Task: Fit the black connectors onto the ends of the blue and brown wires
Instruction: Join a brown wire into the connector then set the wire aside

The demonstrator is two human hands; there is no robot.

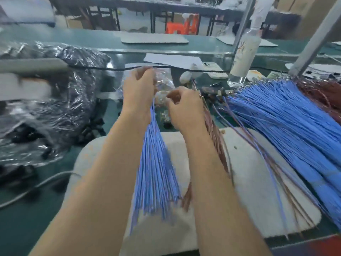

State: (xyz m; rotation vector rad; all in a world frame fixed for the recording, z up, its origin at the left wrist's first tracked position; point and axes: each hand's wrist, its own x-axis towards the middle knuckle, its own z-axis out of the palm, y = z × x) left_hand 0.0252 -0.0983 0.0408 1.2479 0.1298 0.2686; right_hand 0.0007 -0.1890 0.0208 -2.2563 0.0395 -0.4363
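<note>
Head view, looking down along both forearms: the left hand (139,89) sits just above the centre of the frame, its fingers curled round the top of a slim bundle of thin blue wires (156,172). The bundle's long axis runs almost straight down the frame from that grip. It fans out between the two forearms, and its free ends hang low over the white cushioned pad (258,182).

The right hand (184,109) lies just right of the left and slightly lower, nearly touching it, with its fingers curled inward. Blur hides whether they pinch anything, so I cannot tell its hold. A thinner sheaf of brown wires (215,139) runs from beneath that hand down the frame and passes under the right forearm.

The small black plastic connectors (92,126) lie left of the left forearm, spilling from a crinkled clear plastic bag (55,85) that fills the left of the frame. The left hand is nearer to them but is occupied. As I judge it, the right hand would have to cross the blue bundle to fetch one, and the fanned wires stand in that path.

A large heap of loose blue wires (286,130) covers the right of the frame, with a tangled reddish-brown wire pile (321,95) at the upper right. A clear bottle with a white label (241,58) and a white phone (215,71) stand beyond the hands, well apart from the grip.
</note>
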